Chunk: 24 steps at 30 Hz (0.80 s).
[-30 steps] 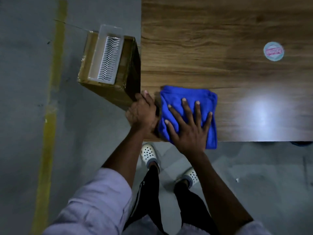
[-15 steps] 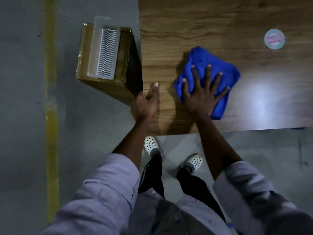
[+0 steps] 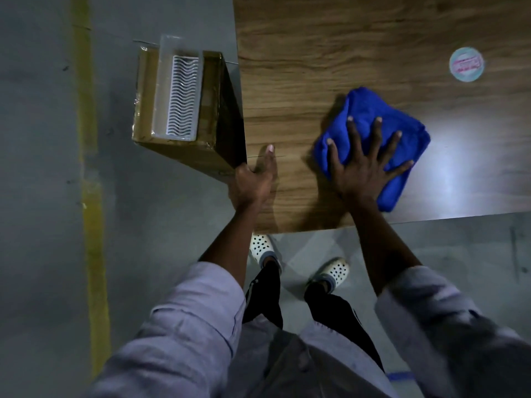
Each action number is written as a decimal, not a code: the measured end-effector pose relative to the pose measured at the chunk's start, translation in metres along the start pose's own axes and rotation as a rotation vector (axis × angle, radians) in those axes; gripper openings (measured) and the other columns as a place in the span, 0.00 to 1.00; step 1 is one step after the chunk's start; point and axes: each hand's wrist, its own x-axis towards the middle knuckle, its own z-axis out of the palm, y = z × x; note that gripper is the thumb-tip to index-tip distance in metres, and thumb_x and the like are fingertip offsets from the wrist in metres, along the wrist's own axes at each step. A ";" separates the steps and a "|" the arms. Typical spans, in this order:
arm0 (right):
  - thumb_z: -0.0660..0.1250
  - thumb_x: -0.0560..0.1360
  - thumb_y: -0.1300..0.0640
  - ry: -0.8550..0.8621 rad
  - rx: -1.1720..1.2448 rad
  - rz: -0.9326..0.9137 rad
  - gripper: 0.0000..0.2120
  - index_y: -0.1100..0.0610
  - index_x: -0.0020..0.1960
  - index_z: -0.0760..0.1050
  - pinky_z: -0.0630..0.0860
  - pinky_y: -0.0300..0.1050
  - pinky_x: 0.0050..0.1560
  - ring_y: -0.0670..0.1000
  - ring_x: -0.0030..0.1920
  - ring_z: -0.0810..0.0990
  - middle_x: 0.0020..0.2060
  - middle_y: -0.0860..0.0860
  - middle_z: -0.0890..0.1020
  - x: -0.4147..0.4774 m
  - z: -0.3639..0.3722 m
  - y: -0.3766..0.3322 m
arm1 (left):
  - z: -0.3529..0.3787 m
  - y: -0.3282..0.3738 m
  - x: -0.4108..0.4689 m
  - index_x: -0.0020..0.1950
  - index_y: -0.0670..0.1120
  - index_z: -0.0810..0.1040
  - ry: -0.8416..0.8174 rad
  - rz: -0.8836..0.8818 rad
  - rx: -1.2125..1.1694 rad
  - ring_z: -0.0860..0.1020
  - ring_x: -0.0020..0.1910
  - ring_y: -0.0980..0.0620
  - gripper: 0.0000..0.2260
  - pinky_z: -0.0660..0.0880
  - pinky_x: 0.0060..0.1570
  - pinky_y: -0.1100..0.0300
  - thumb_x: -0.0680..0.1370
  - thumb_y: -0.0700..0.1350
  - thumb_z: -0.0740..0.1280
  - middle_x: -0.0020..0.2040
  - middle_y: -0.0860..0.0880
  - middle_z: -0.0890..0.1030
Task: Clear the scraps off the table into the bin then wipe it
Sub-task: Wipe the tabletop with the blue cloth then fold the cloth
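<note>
Shifted rightward from the left hand [image 3: 253,179] since a second ago, folded blue microfibre cloth [image 3: 370,110] lies under the flat, spread-fingered right hand [image 3: 362,168], mid-wipe on brown wood-grain table [image 3: 301,67]; left hand braces the edge, fingers hidden, grip unclear; next likely needs pressed strokes farther right.

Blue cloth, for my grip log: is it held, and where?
Not gripped: right hand presses flat on the blue cloth, near-left part; left hand braces table edge.
</note>
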 end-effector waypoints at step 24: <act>0.47 0.79 0.26 0.017 0.009 -0.083 0.32 0.31 0.81 0.49 0.39 0.80 0.74 0.63 0.83 0.42 0.85 0.46 0.48 -0.009 0.008 -0.010 | 0.007 -0.013 -0.008 0.78 0.45 0.59 0.013 0.270 0.148 0.77 0.64 0.37 0.34 0.69 0.55 0.51 0.81 0.68 0.55 0.66 0.40 0.78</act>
